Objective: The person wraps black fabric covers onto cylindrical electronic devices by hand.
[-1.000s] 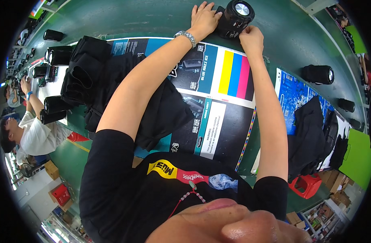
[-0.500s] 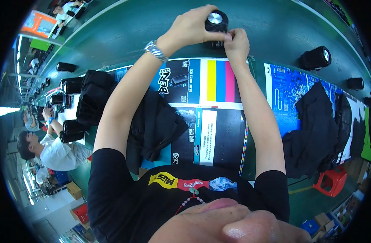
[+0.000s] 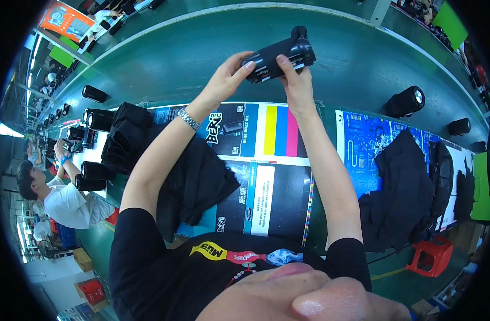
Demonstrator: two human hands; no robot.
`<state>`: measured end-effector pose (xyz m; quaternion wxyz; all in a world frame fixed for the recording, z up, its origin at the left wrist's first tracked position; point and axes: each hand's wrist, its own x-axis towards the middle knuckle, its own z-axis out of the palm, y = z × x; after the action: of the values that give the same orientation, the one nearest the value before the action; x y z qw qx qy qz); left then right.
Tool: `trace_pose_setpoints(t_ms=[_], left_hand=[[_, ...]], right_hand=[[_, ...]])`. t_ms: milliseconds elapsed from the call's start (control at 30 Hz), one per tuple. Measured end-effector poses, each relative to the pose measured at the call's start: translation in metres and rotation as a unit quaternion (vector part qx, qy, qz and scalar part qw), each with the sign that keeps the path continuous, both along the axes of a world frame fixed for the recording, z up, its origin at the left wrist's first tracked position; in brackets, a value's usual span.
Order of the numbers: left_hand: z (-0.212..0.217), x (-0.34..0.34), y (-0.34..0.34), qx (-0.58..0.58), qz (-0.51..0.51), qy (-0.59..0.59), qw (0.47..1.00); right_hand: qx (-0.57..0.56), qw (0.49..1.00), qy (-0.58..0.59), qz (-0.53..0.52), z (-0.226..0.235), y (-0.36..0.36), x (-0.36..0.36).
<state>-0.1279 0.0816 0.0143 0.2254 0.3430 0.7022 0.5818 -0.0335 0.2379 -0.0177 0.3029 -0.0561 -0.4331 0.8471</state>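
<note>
Black cylinder is being held on its side in the upper middle of the frame, its right end being tipped higher than its left. Its left end is being gripped by the left hand, the thumb being pressed against the near side. Its right part is being gripped by the right hand, the thumb being laid over the near side and the other fingers being partly hidden. Both hands are being held closed around it; whether the green work surface is being touched by it cannot be told. A short black tab is being shown sticking up at its right end.

A silver-coloured band is being worn on the left wrist. In the middle of the frame, a colour-printed sheet is being overlapped on its left by a heap of black cloth. At right, a blue printed sheet is being partly covered by more black fabric. Above that sheet, a disc-ended cylinder is being supported by the green work surface. At far left, a white top is being worn by a co-worker.
</note>
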Motion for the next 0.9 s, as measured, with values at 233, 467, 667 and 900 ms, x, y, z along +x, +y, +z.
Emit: trace_pose_setpoints(t_ms=[233, 467, 667, 900], left_hand=[[0.041, -0.030, 0.040, 0.098, 0.010, 0.325, 0.941], [0.022, -0.055, 0.062, -0.129, -0.030, 0.229, 0.964], [0.049, -0.055, 0.067, -0.026, -0.101, 0.381, 0.919], [0.053, -0.026, 0.052, 0.026, -0.060, 0.405, 0.912]], right_hand=[[0.357, 0.928, -0.092, -0.062, -0.010, 0.001, 0.004], [0.320, 0.938, -0.131, -0.038, -0.021, 0.004, 0.002], [0.333, 0.924, -0.181, -0.055, -0.022, 0.017, 0.000], [0.312, 0.929, -0.197, -0.018, -0.013, 0.026, 0.000]])
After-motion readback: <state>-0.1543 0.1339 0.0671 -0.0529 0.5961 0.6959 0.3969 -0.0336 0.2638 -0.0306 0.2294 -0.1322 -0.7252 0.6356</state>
